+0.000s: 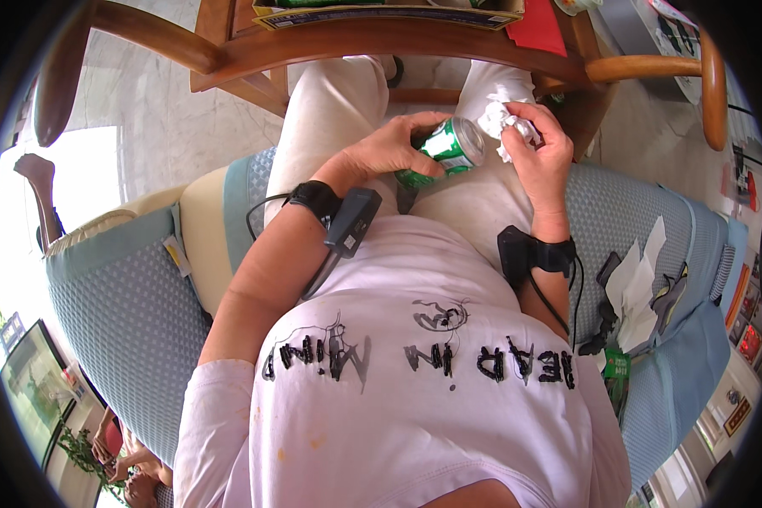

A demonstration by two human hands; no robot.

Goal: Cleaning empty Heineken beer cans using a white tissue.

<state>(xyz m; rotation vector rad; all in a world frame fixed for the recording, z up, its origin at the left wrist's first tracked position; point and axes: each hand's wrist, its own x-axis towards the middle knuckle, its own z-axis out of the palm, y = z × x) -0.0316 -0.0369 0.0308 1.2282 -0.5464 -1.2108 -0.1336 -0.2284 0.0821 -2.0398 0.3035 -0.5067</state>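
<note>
Our left grip (395, 151) is curled round a green can (450, 151), with the thumb and fingers on its sides and the silver end tipped toward our right. Our right grip (543, 157) pinches a crumpled white tissue (496, 118) in its fingertips. So both things are up in our hands, over our lap (466, 196), with the can between our knees. The tissue is just beside the can's silver end, and the 2 look apart. We cannot tell if the can is wet or dry, or how much is left to do. Nothing seems to stand between our hands, but black wristbands (313, 201) sit on both arms, and a thin cord (550, 309) by the right arm could catch. Past our knees is a wooden chair (356, 52), with a card box (398, 20) on it and red paper (538, 32) next to the box. We sit on a sofa with a blue cover (127, 296). White papers (635, 284) and a green pack (618, 366) lie at our right. Far off, at the lower left, is another person (140, 474).
</note>
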